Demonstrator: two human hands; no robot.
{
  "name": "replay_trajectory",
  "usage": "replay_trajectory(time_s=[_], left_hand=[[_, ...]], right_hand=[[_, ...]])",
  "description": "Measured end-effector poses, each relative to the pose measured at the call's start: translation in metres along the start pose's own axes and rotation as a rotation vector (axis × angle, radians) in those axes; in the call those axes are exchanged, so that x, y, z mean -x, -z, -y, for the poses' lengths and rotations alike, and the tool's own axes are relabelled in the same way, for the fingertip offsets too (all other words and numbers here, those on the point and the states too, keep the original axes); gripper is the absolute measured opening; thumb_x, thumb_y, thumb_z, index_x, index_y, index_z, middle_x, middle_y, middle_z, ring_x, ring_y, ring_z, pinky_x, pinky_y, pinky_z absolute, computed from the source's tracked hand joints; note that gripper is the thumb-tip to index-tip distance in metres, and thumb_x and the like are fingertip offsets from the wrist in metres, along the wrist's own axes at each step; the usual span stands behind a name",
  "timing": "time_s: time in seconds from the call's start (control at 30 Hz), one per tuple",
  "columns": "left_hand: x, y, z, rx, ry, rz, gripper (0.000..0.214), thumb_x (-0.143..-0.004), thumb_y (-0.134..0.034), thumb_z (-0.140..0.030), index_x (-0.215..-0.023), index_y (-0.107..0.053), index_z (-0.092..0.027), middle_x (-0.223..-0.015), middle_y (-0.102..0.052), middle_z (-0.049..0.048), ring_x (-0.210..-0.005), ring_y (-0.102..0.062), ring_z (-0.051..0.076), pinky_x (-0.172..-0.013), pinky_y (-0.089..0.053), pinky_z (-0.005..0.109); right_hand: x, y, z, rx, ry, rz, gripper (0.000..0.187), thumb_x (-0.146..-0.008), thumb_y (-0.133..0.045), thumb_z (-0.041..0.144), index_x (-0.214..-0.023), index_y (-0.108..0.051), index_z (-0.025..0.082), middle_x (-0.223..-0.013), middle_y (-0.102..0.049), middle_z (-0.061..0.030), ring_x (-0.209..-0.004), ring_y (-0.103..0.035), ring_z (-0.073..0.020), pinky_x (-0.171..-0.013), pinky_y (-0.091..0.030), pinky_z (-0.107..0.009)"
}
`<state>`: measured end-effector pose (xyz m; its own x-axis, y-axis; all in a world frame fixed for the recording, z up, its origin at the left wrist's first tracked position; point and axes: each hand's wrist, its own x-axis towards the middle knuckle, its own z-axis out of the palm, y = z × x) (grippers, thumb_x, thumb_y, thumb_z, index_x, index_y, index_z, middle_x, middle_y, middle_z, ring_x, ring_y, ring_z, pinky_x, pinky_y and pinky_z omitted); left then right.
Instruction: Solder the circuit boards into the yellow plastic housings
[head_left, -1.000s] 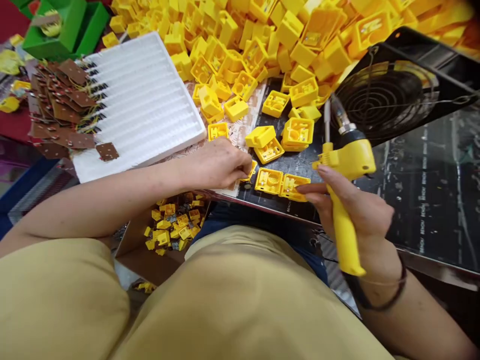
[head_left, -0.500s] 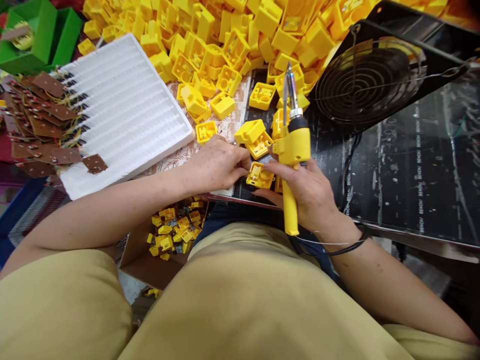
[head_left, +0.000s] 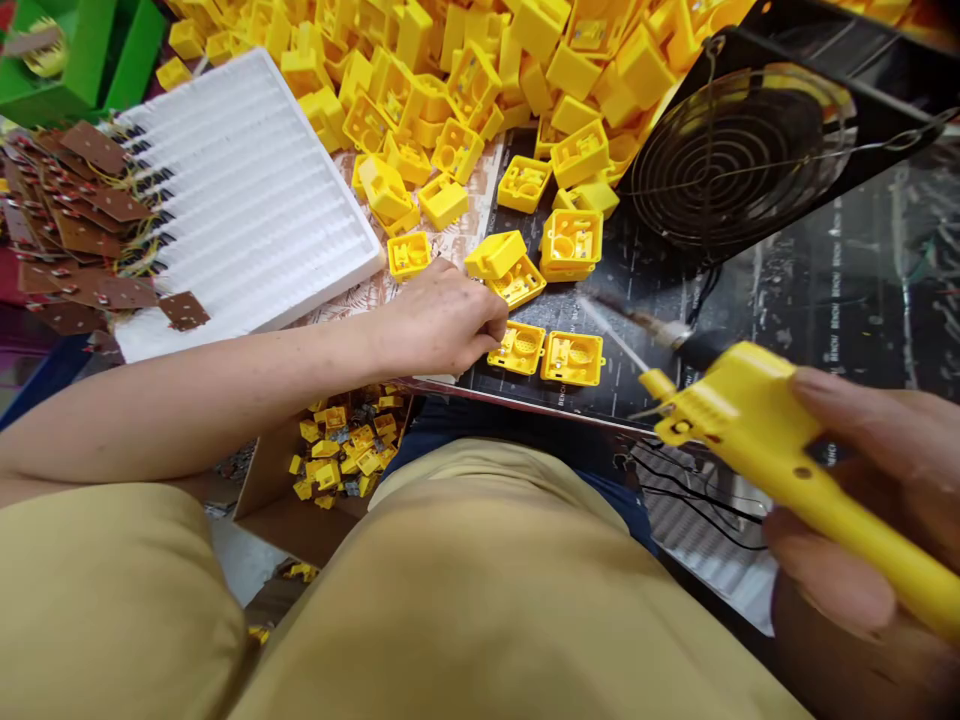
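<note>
My right hand (head_left: 862, 500) is wrapped round the handle of a yellow soldering gun (head_left: 750, 420), raised at the right above the bench edge. Its metal tip and thin feed tube point up and left, blurred by motion. My left hand (head_left: 450, 318) is closed, fingers curled down at the left edge of an open yellow plastic case (head_left: 517, 347); whatever the fingertips hold is hidden. A second open case (head_left: 572, 358) lies just right of it, its inside facing up. Behind them are a tilted pair of cases (head_left: 517, 280) and a stacked case (head_left: 571, 243).
A heap of yellow cases (head_left: 420, 100) covers the back. A black fan (head_left: 739, 160) stands at right rear. On the left, a white foam tray (head_left: 255, 200) has brown circuit boards (head_left: 97, 220) with wires along its side. Below, a cardboard box (head_left: 300, 530) holds small yellow parts.
My right hand has let go of the cases and swung right and toward me with the soldering gun, uncovering the right-hand open case. My left hand stays nearly in place.
</note>
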<state>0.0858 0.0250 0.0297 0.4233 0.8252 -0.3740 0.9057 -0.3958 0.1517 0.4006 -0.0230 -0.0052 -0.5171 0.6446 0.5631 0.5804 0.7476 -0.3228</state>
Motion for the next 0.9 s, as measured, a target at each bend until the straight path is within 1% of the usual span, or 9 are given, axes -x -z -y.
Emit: replay_trajectory(time_s=[0.07,0.13,0.23,0.3,0.33,0.4,0.5,0.67,0.9], left_hand=[[-0.001,0.001,-0.002,-0.023,-0.006,0.001,0.023,-0.093,-0.057,-0.019,-0.095,-0.080,-0.020,-0.087,-0.079,0.0020,-0.087,-0.071,0.019,-0.099,-0.045,0.038],[-0.002,0.003,-0.005,-0.061,-0.003,0.018,0.023,-0.093,-0.056,-0.019,-0.095,-0.079,-0.019,-0.087,-0.079,0.0028,-0.087,-0.071,0.020,-0.101,-0.044,0.041],[-0.002,0.004,-0.009,-0.117,0.010,0.047,0.027,-0.095,-0.053,-0.019,-0.094,-0.080,-0.019,-0.089,-0.079,0.0045,-0.090,-0.071,0.021,-0.102,-0.044,0.042],[-0.002,0.003,-0.011,-0.131,0.010,0.049,0.028,-0.094,-0.052,-0.019,-0.093,-0.080,-0.019,-0.089,-0.079,0.0052,-0.090,-0.071,0.022,-0.100,-0.045,0.042],[-0.001,0.003,-0.011,-0.132,0.007,0.044,0.027,-0.094,-0.052,-0.019,-0.092,-0.080,-0.019,-0.088,-0.079,0.0053,-0.089,-0.071,0.022,-0.098,-0.045,0.041],[-0.001,0.003,-0.010,-0.127,-0.003,0.027,0.025,-0.091,-0.054,-0.019,-0.091,-0.080,-0.020,-0.086,-0.078,0.0047,-0.087,-0.071,0.021,-0.093,-0.047,0.038],[-0.001,0.002,-0.006,-0.101,-0.015,0.006,0.023,-0.088,-0.057,-0.019,-0.091,-0.080,-0.021,-0.080,-0.076,0.0029,-0.082,-0.070,0.018,-0.080,-0.047,0.030],[-0.002,0.004,-0.004,-0.043,0.033,0.025,0.023,-0.087,-0.058,-0.021,-0.092,-0.081,-0.021,-0.080,-0.076,0.0028,-0.081,-0.070,0.018,-0.070,-0.045,0.026],[-0.007,0.007,-0.011,-0.081,0.039,0.067,0.023,-0.087,-0.058,-0.016,-0.090,-0.081,-0.019,-0.080,-0.074,0.0059,-0.086,-0.071,0.024,-0.072,-0.047,0.030]], right_hand=[[-0.006,0.000,-0.001,-0.117,0.123,0.089,0.058,-0.106,-0.053,0.047,-0.160,-0.044,0.027,-0.099,-0.075,-0.0089,-0.090,-0.075,-0.0212,-0.075,-0.063,-0.032],[-0.015,-0.003,-0.002,-0.159,0.217,0.103,0.058,-0.106,-0.057,0.036,-0.160,-0.043,0.024,-0.089,-0.075,-0.0060,-0.080,-0.074,-0.0184,-0.075,-0.064,-0.029],[-0.022,-0.010,0.001,-0.158,0.268,0.069,0.075,-0.095,-0.073,0.020,-0.162,-0.039,0.022,-0.085,-0.077,-0.0018,-0.075,-0.075,-0.0160,-0.073,-0.064,-0.024],[-0.023,-0.011,0.007,-0.196,0.237,0.065,0.083,-0.085,-0.083,0.016,-0.159,-0.044,0.022,-0.090,-0.079,-0.0010,-0.078,-0.076,-0.0155,-0.076,-0.066,-0.022],[-0.023,-0.010,0.010,-0.212,0.199,0.062,0.080,-0.081,-0.086,0.015,-0.153,-0.052,0.024,-0.093,-0.079,-0.0009,-0.080,-0.076,-0.0156,-0.078,-0.067,-0.023],[-0.023,-0.009,0.015,-0.238,0.114,0.059,0.060,-0.078,-0.088,0.015,-0.134,-0.066,0.024,-0.093,-0.079,-0.0009,-0.081,-0.076,-0.0157,-0.079,-0.068,-0.025],[-0.025,-0.007,0.018,-0.257,0.125,0.080,0.038,-0.078,-0.088,0.016,-0.111,-0.069,0.020,-0.089,-0.077,-0.0011,-0.080,-0.075,-0.0143,-0.082,-0.067,-0.025],[-0.031,-0.007,0.013,-0.239,0.243,0.099,0.027,-0.083,-0.086,0.018,-0.101,-0.066,0.020,-0.085,-0.075,0.0012,-0.077,-0.073,-0.0110,-0.083,-0.065,-0.022],[-0.036,-0.003,0.019,-0.227,0.198,0.163,0.018,-0.089,-0.080,0.019,-0.099,-0.065,0.021,-0.084,-0.075,-0.0014,-0.077,-0.073,-0.0120,-0.079,-0.066,-0.028]])
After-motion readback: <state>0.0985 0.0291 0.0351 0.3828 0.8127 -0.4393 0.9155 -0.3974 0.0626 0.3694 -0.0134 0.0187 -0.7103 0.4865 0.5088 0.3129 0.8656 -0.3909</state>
